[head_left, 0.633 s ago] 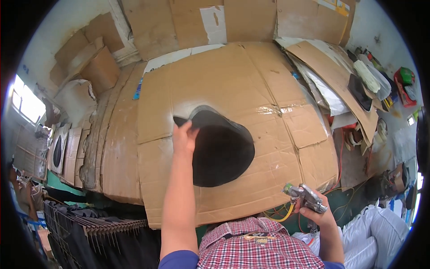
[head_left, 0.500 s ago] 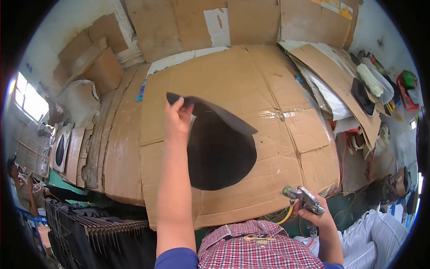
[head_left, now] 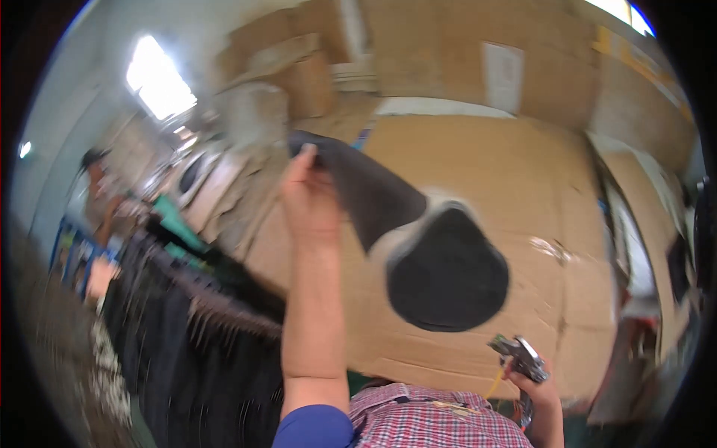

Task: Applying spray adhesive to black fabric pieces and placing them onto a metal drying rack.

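Note:
My left hand (head_left: 310, 198) is closed on the top edge of a thin dark grey sheet (head_left: 377, 190), which hangs slanting down to the right above the cardboard. Just right of that sheet a black teardrop-shaped piece (head_left: 448, 280) lies flat on the brown cardboard (head_left: 478, 172), with a pale band around its upper edge. At the lower right, my right hand (head_left: 536, 384) grips a metal spray gun (head_left: 519, 357) with a yellow hose. Its nozzle points left, near the cardboard's front edge. Motion blur softens the picture.
Dark cloth pieces (head_left: 216, 373) hang from a rack at the lower left. Further left is a person (head_left: 97, 194) beside another dark piece (head_left: 192, 173). Cardboard sheets (head_left: 642, 201) lean at the right. A bright window (head_left: 158, 78) is at upper left.
The dark sheet has come away from the black piece and moved left in my left hand. My view has turned left. The right hand still holds the spray gun.

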Demonstrator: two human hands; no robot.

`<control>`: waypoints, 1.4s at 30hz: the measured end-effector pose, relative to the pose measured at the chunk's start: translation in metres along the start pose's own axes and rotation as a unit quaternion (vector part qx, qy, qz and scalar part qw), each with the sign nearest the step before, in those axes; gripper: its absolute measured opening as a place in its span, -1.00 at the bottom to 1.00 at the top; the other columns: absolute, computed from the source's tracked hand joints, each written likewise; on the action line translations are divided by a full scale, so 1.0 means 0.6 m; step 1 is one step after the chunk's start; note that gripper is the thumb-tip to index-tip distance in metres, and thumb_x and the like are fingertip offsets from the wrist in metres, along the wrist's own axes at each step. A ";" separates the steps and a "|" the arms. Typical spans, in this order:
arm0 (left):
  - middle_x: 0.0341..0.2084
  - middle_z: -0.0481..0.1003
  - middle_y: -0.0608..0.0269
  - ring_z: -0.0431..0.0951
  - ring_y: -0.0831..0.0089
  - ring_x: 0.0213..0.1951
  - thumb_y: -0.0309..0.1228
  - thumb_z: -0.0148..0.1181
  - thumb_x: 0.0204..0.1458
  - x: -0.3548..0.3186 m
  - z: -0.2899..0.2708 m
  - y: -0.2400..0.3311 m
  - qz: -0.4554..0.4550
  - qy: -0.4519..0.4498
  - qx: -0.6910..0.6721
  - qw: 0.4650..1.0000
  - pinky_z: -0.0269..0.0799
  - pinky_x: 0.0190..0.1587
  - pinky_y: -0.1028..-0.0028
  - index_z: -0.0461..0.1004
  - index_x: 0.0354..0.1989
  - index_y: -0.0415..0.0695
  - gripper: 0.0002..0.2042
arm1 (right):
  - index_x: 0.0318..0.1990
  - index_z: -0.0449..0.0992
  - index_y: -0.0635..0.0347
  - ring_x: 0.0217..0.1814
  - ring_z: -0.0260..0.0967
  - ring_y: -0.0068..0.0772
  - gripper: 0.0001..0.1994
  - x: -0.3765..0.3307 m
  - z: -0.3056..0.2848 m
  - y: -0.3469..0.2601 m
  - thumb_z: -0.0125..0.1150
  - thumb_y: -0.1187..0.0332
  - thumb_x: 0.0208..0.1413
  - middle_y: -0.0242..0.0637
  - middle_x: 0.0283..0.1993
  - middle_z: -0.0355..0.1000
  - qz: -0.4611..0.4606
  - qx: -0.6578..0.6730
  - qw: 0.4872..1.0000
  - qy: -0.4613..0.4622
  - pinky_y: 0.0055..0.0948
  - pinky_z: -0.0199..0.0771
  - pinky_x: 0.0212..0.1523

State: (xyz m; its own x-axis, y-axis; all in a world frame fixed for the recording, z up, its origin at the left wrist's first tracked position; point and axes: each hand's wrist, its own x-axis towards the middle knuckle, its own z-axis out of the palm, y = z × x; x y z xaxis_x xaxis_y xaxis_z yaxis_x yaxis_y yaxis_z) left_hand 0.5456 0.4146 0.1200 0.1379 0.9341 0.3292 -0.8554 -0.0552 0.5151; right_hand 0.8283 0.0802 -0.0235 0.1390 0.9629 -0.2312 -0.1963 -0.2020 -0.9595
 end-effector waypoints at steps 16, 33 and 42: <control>-0.37 0.45 0.01 0.48 0.18 -0.28 -0.69 0.04 -0.07 -0.085 -0.218 0.575 0.170 0.190 0.003 0.967 0.47 -0.06 0.22 0.37 -0.34 -0.36 -0.89 | 0.02 0.32 0.36 -0.34 0.43 -0.47 -0.49 0.059 0.339 -0.003 0.21 0.59 -0.21 -0.25 -0.35 0.43 -0.001 -0.006 0.990 -0.138 -0.45 0.51 -0.27; -0.05 0.38 0.05 0.38 0.17 0.01 -0.59 0.06 -0.10 -0.519 -0.692 1.188 0.316 0.535 0.120 0.774 0.33 0.01 0.17 0.21 0.11 -0.18 -0.50 | 0.05 0.33 0.34 -0.28 0.37 -0.55 -0.47 0.103 0.635 0.011 0.25 0.58 -0.20 -0.33 -0.32 0.40 -0.008 -0.103 0.959 -0.264 -0.51 0.46 -0.23; -0.56 0.31 0.35 0.32 0.51 -0.52 -0.49 0.15 -0.17 -0.350 -0.496 1.020 0.398 0.501 0.423 0.641 0.22 -0.52 0.46 0.27 -0.16 -0.04 -0.66 | 0.09 0.31 0.31 -0.22 0.33 -0.62 -0.46 0.082 0.542 0.009 0.25 0.56 -0.16 -0.38 -0.25 0.39 -0.029 -0.140 0.973 -0.183 -0.57 0.39 -0.20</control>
State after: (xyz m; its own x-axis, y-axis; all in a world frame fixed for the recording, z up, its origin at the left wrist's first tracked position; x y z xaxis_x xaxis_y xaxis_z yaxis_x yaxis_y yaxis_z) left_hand -0.1556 0.2895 0.1307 -0.9278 0.2246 0.2980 0.1797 -0.4311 0.8842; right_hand 0.5186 0.1843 0.0123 -0.2222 0.9632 -0.1512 0.0813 -0.1362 -0.9873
